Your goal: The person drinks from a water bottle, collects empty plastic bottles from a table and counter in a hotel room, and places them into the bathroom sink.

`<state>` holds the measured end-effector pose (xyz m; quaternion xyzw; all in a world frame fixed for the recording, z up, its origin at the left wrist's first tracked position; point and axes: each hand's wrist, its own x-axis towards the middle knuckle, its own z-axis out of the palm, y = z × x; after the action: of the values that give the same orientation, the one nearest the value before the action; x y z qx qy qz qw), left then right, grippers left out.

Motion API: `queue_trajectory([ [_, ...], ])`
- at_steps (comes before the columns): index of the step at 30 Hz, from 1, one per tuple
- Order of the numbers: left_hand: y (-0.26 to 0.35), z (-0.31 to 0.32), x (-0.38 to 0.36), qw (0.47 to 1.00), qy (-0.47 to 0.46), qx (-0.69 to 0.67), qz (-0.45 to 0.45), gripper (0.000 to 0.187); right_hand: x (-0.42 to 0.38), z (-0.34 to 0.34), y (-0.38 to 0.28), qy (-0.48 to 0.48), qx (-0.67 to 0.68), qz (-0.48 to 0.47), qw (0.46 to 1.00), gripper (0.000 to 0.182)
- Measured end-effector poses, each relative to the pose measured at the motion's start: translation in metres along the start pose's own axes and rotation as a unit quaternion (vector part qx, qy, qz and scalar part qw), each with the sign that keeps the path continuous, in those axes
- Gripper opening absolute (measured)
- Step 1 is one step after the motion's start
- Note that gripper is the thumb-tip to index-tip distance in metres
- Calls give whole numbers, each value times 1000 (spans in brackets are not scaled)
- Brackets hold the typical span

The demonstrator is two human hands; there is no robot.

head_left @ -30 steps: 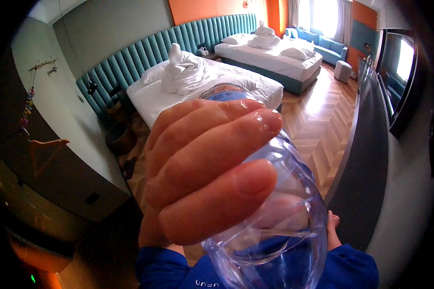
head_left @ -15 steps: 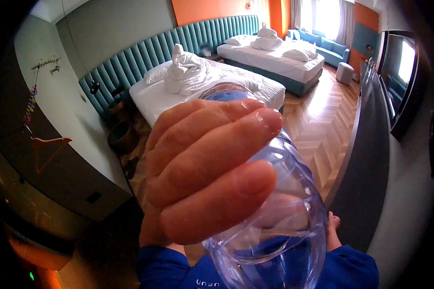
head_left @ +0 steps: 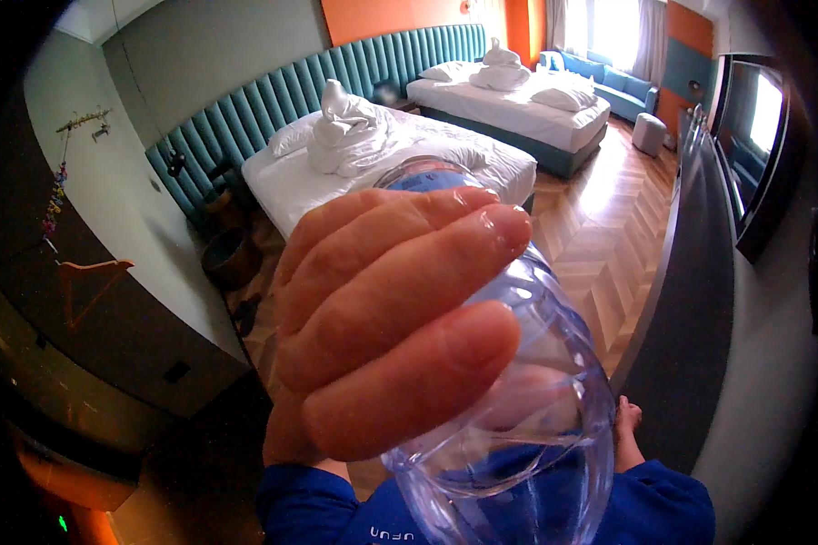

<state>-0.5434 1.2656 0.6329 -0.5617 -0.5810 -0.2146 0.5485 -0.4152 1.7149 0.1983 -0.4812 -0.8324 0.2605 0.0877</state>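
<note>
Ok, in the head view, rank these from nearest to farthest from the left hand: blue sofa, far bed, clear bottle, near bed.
1. Clear bottle: in the grasp of the left hand, so touching it.
2. Near bed: ahead, beyond the bottle.
3. Far bed: past the near bed, farther right in view.
4. Blue sofa: at the room's far end, behind the far bed.

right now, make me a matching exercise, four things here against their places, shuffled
1. clear ridged plastic bottle
2. long blue sofa
3. triangular wooden hanger
4. bare right hand

A. before the bright window
B. near the long dark counter
C. hanging at the picture's left
D. gripped in the bare left hand

Pairs: 1-D, 2-A, 3-C, 4-B
</note>
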Motion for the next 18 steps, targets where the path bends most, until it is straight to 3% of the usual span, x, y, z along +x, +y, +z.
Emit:
queue_trajectory([
  [2,2,1,-1,1000,4,6,-9,92,0,2,2,-46,-81,-75,993,32],
  [4,0,4,-1,1000,15,2,-8,92,38,37,45,113,28,61,991,47],
  [11,1,3,-3,1000,15,-10,-12,92,42,37,52,68,63,63,994,50],
  [12,1,3,-3,1000,16,-13,-14,93,19,18,19,24,-52,6,998,35],
  [14,0,4,-4,1000,21,-6,-9,93,9,12,7,-21,-165,-51,985,27],
  [17,-1,5,-4,1000,24,-7,-5,94,31,30,36,-4,-145,-62,987,27],
  [18,0,5,-4,1000,24,-8,-4,94,42,33,48,21,-55,-2,998,37],
])
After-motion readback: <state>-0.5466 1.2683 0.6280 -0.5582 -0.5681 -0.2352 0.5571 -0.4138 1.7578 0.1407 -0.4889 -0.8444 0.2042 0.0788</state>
